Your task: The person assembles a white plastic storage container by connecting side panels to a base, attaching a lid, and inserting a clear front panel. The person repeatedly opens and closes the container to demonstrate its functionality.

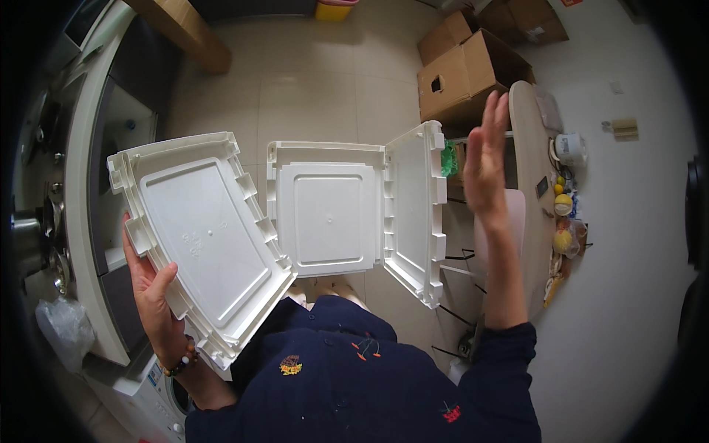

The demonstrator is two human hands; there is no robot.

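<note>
White plastic panels, joined like a folding box, open out before me. My left hand [155,293] grips the outer edge of the left panel [205,232], its thumb on the rim and its fingers behind. The middle panel [330,216] has a raised rectangular frame. To its right, the right panel [412,205] stands at an angle, with tabs along its outer edge. Raised beside that panel, apart from it, my right hand [486,166] holds nothing; its fingers are extended, fairly close together and slightly blurred.
Cardboard boxes [460,77] stand on the floor at the upper right. A wooden table [529,138] with small items and a pale pink chair [512,221] are at the right. Along the left runs a kitchen counter [80,221]; a washing machine [152,404] is at the lower left.
</note>
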